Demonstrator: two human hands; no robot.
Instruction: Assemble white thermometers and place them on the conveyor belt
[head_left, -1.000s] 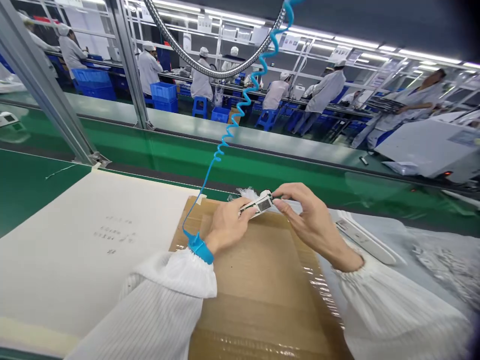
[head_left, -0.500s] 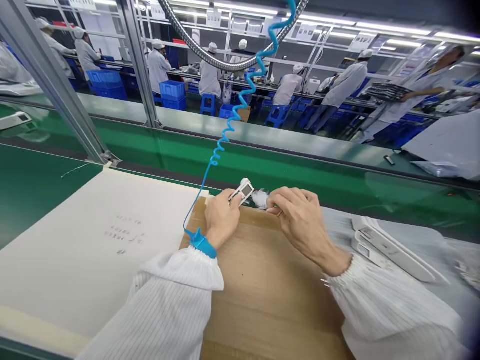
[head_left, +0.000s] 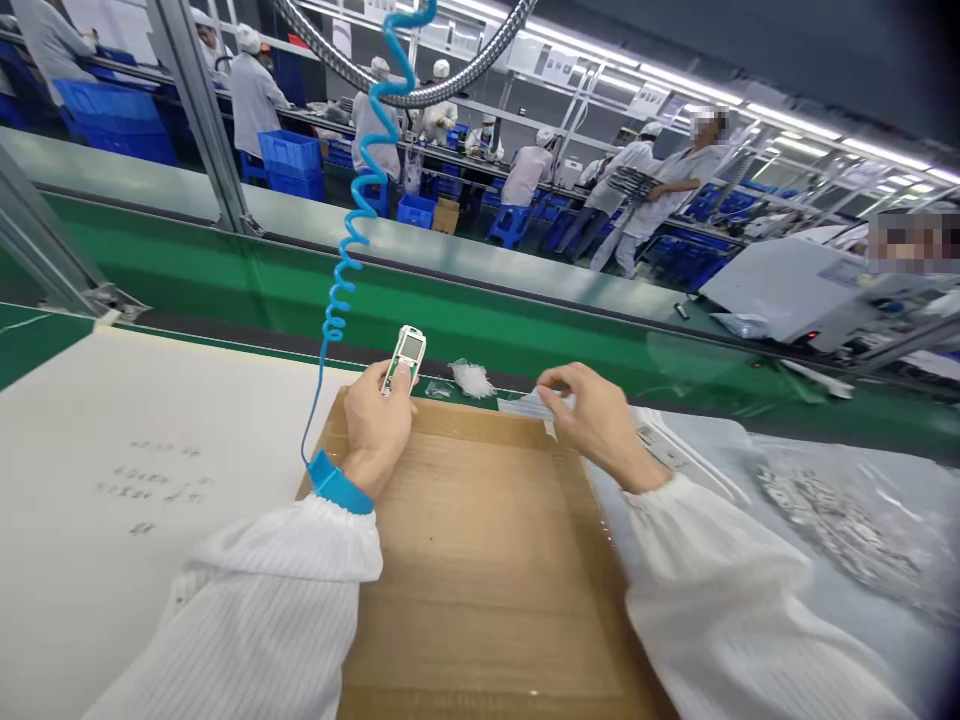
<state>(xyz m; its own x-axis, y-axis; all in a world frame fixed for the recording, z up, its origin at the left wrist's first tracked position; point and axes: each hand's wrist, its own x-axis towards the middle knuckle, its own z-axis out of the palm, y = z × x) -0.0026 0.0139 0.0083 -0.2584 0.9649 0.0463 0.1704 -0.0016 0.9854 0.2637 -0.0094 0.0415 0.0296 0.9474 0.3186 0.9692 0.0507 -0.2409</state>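
Observation:
My left hand (head_left: 379,415), with a blue wrist strap (head_left: 339,482), grips a small white device (head_left: 409,350) that has a grey screen and a green board, above the far left corner of a shallow cardboard box (head_left: 510,540). Over the box's far right corner is my right hand (head_left: 589,415). Its thumb and forefinger are pinched together, and whatever may be between them is too small to make out. A clump of clear white plastic pieces (head_left: 472,379) lies beyond the box's far edge, between my hands.
A coiled blue cord (head_left: 349,250) hangs down to the strap. White housings (head_left: 690,455) and a bag of small parts (head_left: 840,510) lie at right. White paper (head_left: 150,430) covers the left. People work beyond the green belt (head_left: 450,320).
The head view has turned right. My right hand has moved away from the plastic clump and from my left hand, which still holds the device, now more upright.

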